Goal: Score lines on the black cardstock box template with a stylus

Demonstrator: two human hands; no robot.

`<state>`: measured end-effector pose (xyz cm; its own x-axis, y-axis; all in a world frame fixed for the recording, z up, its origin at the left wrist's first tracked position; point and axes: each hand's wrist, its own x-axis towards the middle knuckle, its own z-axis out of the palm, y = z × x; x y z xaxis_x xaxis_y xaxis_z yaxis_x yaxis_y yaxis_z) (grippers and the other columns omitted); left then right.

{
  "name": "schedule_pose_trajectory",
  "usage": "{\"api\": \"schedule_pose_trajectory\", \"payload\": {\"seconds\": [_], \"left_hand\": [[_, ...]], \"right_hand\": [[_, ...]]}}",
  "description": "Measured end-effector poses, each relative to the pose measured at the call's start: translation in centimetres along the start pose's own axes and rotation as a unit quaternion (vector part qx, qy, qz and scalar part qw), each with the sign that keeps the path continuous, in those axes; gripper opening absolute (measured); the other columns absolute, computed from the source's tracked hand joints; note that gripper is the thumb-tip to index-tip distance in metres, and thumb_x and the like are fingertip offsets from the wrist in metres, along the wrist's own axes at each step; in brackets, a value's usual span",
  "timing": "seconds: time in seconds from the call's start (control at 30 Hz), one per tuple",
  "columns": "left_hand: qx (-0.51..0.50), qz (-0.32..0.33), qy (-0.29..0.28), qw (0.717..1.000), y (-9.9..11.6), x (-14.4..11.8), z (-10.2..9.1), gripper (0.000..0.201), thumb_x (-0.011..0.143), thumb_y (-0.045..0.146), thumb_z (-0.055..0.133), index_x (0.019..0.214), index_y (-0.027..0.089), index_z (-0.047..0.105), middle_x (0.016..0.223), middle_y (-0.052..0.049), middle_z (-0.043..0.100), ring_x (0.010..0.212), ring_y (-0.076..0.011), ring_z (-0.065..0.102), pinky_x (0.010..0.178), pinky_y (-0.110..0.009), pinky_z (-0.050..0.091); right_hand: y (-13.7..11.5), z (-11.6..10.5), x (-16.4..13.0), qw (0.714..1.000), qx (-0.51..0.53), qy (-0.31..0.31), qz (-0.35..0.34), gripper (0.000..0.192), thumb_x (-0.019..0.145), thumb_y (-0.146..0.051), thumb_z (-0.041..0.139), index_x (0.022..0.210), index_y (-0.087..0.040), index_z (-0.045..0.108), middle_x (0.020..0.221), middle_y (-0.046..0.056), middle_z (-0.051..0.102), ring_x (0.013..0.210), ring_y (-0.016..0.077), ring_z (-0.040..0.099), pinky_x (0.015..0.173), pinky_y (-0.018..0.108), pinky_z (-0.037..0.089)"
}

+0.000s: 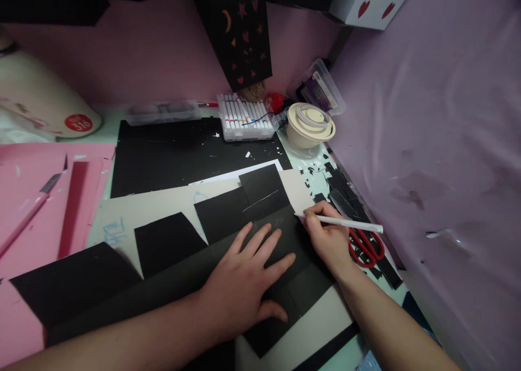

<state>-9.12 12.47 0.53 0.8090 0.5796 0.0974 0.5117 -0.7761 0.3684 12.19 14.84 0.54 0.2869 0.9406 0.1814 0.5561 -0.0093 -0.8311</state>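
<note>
My left hand (244, 281) lies flat, fingers spread, pressing down on a sheet of black paper (280, 235) that rests on a beige board (163, 208). My right hand (325, 238) grips a white pencil (350, 223), its tip touching the black paper's right edge near a faint drawn mark. More black paper pieces (163, 240) lie overlapped to the left of my left hand.
Red-handled scissors (366, 247) and black scraps (345, 194) lie right of my right hand. A marker box (244, 118), a cream bowl with tape rolls (309, 125) and a black lantern box (240, 34) stand at the back. A pink craft knife (28, 208) rests on pink paper (81, 197) at the left.
</note>
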Motion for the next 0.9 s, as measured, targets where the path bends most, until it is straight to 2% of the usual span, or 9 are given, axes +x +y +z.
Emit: {"api": "schedule_pose_trajectory", "payload": {"seconds": [0.9], "left_hand": [[-0.001, 0.000, 0.009, 1.000, -0.01, -0.01, 0.03, 0.078, 0.079, 0.078, 0.048, 0.142, 0.032, 0.043, 0.152, -0.010, 0.036, 0.142, -0.0329, 0.026, 0.116, -0.055, 0.010]], "right_hand": [[-0.24, -0.12, 0.06, 0.999, -0.002, -0.031, -0.016, 0.018, 0.081, -0.021, 0.058, 0.063, -0.021, 0.058, 0.055, -0.005, 0.056, 0.053, 0.0124, 0.049, 0.054, 0.025, 0.038]]}}
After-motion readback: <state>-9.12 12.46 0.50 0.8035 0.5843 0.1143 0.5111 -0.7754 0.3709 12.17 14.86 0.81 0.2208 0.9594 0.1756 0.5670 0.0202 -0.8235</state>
